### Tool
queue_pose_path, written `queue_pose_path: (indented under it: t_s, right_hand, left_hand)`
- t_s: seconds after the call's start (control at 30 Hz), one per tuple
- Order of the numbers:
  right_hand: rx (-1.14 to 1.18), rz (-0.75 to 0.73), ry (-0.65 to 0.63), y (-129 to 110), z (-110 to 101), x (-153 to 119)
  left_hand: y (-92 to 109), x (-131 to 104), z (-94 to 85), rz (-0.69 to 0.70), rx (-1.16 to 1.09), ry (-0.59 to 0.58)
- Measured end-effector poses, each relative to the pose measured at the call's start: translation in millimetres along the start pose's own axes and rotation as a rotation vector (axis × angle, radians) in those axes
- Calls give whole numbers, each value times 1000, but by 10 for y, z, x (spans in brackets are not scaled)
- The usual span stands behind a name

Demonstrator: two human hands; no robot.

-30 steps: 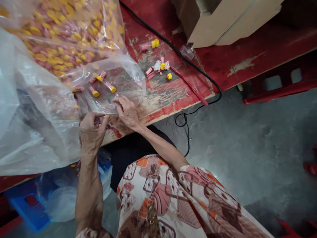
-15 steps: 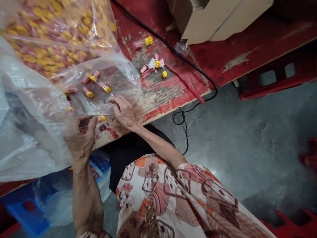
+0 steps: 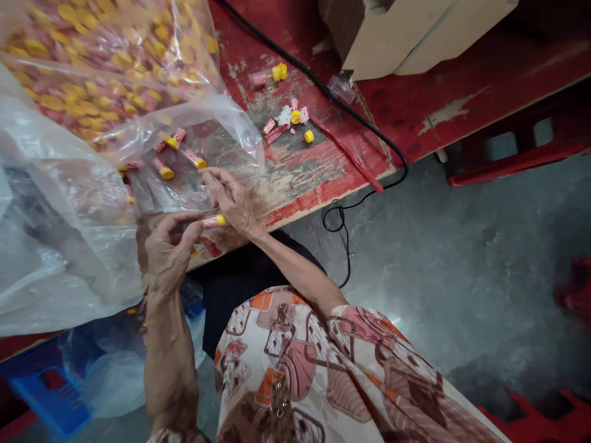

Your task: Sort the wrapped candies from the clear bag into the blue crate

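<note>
My left hand (image 3: 168,252) pinches a small pink tube with a yellow cap (image 3: 213,221), held level at the red table's near edge. My right hand (image 3: 233,200) lies beside it with fingers stretched onto a clear plastic bag (image 3: 221,144) that holds a few pink-and-yellow tubes (image 3: 164,171). Behind it, a large clear bag (image 3: 101,67) is packed with several more of the same tubes. Loose tubes and yellow caps (image 3: 290,117) lie on the worn table top to the right.
A black cable (image 3: 364,126) runs across the red table (image 3: 323,178) and hangs off its edge. A cardboard box (image 3: 406,31) stands at the back. Blue items and plastic (image 3: 50,381) sit under the table. Grey concrete floor (image 3: 462,258) lies to the right.
My left hand has lifted and turned, bringing the pink tube out level toward my right hand. The right hand's fingers have stretched forward onto the bag.
</note>
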State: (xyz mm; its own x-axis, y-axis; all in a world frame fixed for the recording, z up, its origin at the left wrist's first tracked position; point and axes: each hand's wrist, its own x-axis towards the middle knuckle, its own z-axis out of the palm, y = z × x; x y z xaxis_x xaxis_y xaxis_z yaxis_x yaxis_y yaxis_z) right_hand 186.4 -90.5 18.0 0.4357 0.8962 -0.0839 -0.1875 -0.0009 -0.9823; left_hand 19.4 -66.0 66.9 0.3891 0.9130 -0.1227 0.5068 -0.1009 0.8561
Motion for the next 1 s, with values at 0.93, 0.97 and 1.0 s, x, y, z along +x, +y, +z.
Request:
queue_pose_path:
  t_s: [0.93,0.97,1.0]
  right_hand:
    - [1,-61,-117,13,-50,9]
    - [-8,-60,-118,15,-46,11]
    - [-24,-54,-116,18,-41,15]
  left_hand:
    - [0,-154,222,-99,-114,-274]
    - [-15,-168,227,-97,-102,-300]
    - [-27,-180,231,-90,-88,-314]
